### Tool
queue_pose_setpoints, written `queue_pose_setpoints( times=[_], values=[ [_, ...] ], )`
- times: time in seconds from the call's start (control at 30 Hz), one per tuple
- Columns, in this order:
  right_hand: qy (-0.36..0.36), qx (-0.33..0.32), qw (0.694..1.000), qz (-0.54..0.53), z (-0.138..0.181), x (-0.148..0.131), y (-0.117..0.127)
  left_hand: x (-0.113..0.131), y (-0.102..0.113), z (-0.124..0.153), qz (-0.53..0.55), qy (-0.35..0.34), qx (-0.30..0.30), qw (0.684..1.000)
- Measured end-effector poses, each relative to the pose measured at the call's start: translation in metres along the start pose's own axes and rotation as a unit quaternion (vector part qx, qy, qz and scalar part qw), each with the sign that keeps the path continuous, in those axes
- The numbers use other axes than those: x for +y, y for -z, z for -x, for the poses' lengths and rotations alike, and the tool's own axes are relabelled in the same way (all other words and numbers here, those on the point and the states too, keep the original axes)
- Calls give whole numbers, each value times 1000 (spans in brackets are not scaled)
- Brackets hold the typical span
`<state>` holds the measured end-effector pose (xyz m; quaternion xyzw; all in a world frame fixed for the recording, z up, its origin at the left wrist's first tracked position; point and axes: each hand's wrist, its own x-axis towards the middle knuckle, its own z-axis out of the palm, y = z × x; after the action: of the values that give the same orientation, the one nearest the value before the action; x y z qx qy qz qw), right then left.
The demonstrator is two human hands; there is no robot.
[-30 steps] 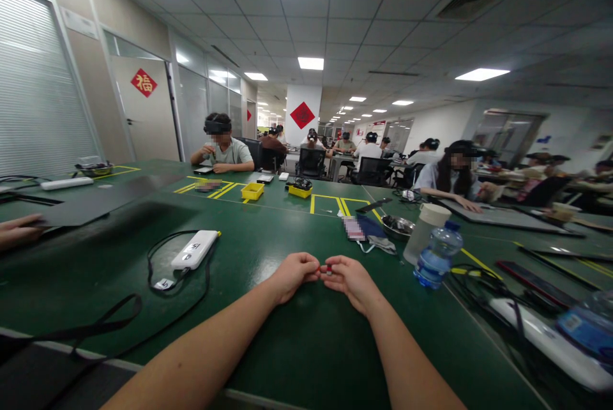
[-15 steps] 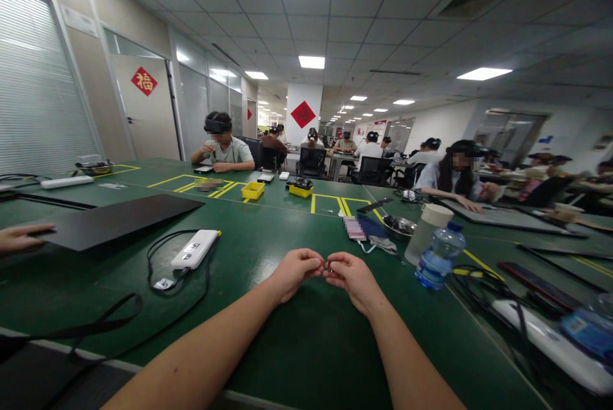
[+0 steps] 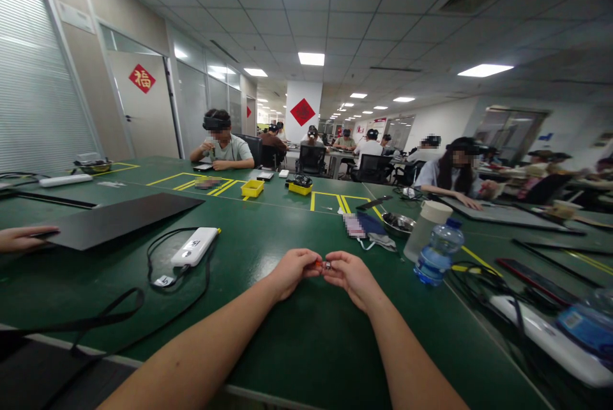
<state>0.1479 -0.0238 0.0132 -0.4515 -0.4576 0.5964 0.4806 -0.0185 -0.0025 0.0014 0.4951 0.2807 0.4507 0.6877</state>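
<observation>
Above the green table (image 3: 306,327), in the middle of the view, my two hands meet fingertip to fingertip. Thumb and fingers of my left hand (image 3: 294,271) pinch a small orange-red piece (image 3: 318,264). My right hand (image 3: 349,274) is closed on a small dark, metallic-looking piece (image 3: 328,265), right beside the orange-red one. Both pieces are mostly covered by the fingers and too small to name. Whether they are joined or just touching I cannot tell.
A white power bank (image 3: 195,246) with a black cable lies to the left. Another person's hand (image 3: 23,239) holds a dark flat panel (image 3: 124,220). On the right stand a water bottle (image 3: 438,253), a pale cup (image 3: 426,231) and a metal bowl (image 3: 398,225). Yellow trays (image 3: 252,189) sit farther back.
My hands stay almost in place. More of the metallic piece at my right fingertips and the orange-red piece at my left now shows. The view has shifted slightly.
</observation>
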Motion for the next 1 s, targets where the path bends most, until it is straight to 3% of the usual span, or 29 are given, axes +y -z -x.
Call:
queue_pose_setpoints(
  times=[0.27, 0.53, 0.77, 0.87, 1.0],
  values=[
    [24, 9, 998, 54, -1, 3, 1, -1, -2, 2, -27, -30, 4, 999],
    [15, 12, 999, 50, 0, 2, 1, 2, -4, 3, -38, -19, 14, 999],
    [62, -6, 998, 2, 6, -6, -4, 9, -7, 5, -50, -99, 26, 993],
    [69, -5, 998, -8, 5, -5, -3, 8, -7, 4, -77, -91, 31, 992],
    [27, 7, 1000, -10, 0, -1, 1, 4, -5, 3, -90, -65, 41, 993]
  ],
)
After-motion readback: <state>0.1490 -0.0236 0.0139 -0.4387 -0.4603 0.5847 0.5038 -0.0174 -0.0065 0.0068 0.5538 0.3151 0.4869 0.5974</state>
